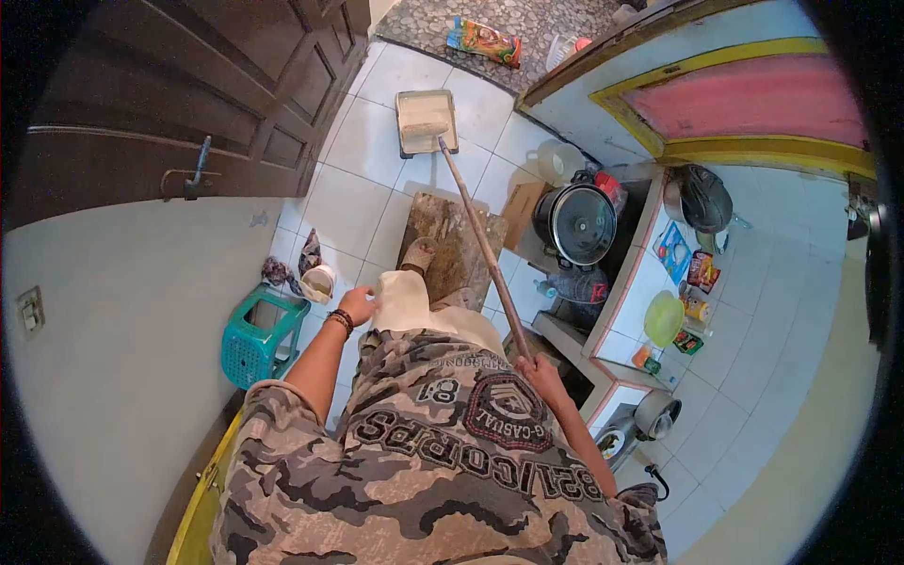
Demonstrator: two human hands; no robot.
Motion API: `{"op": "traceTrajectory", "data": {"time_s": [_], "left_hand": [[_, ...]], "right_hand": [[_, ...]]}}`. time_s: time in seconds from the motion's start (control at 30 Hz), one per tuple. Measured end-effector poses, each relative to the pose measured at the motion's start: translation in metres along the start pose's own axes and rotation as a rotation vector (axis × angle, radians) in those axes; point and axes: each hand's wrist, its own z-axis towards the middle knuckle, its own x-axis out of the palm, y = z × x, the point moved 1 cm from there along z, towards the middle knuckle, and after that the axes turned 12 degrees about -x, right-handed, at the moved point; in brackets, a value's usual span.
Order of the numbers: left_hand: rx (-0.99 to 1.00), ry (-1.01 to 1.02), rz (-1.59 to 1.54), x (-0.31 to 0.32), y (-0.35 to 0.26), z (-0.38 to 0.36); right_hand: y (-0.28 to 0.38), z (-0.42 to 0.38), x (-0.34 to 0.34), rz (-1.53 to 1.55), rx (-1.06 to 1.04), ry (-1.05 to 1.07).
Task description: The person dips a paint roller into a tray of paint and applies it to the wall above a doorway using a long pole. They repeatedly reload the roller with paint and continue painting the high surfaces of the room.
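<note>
My right hand (539, 372) is wrapped around the lower end of a long wooden pole (477, 231). The pole runs forward to a paint roller (425, 130), which lies in a paint tray (407, 104) on the tiled floor. Cream-coloured paint covers the tray's inside, and the roller looks coated in it. Beside the leg of my pale shorts (400, 299), my left hand (359, 306) hangs with loosely bent fingers and nothing visible in it. My feet are on a stained brown board (455, 226) between the tray and me.
A teal plastic stool (252, 348) and a small white bucket (318, 282) stand at left, near a dark door (235, 85). To the right are a large black pot (582, 226) and a tiled counter with packets, a green plate (664, 318) and pans. A colourful packet (485, 42) lies ahead.
</note>
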Motion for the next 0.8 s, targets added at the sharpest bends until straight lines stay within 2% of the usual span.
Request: {"op": "traceTrajectory", "data": {"time_s": [0.03, 0.07, 0.13, 0.23, 0.37, 0.47, 0.57, 0.8], "left_hand": [[-0.08, -0.014, -0.087, 0.003, 0.016, 0.007], [-0.078, -0.016, -0.092, 0.004, 0.029, 0.013], [-0.113, -0.148, -0.064, 0.0, 0.039, 0.013], [-0.172, -0.169, -0.067, -0.004, 0.043, 0.009], [-0.146, -0.175, -0.068, -0.005, 0.034, 0.001], [-0.144, -0.169, -0.087, -0.007, 0.019, -0.011], [-0.137, -0.141, -0.125, -0.002, 0.02, -0.01], [-0.156, -0.165, -0.073, -0.006, 0.031, -0.011]], "right_hand": [[0.006, 0.001, -0.001, -0.007, 0.001, -0.025], [0.007, 0.003, -0.003, -0.011, -0.002, -0.027], [0.004, 0.008, -0.005, 0.07, -0.007, -0.026], [-0.016, 0.032, -0.001, 0.022, -0.081, -0.103], [-0.033, 0.083, 0.001, 0.082, -0.116, -0.116], [-0.021, 0.103, -0.008, 0.162, -0.091, -0.087], [0.006, 0.104, -0.028, 0.102, -0.089, -0.124], [0.015, 0.128, -0.047, 0.126, -0.116, -0.086]]}}
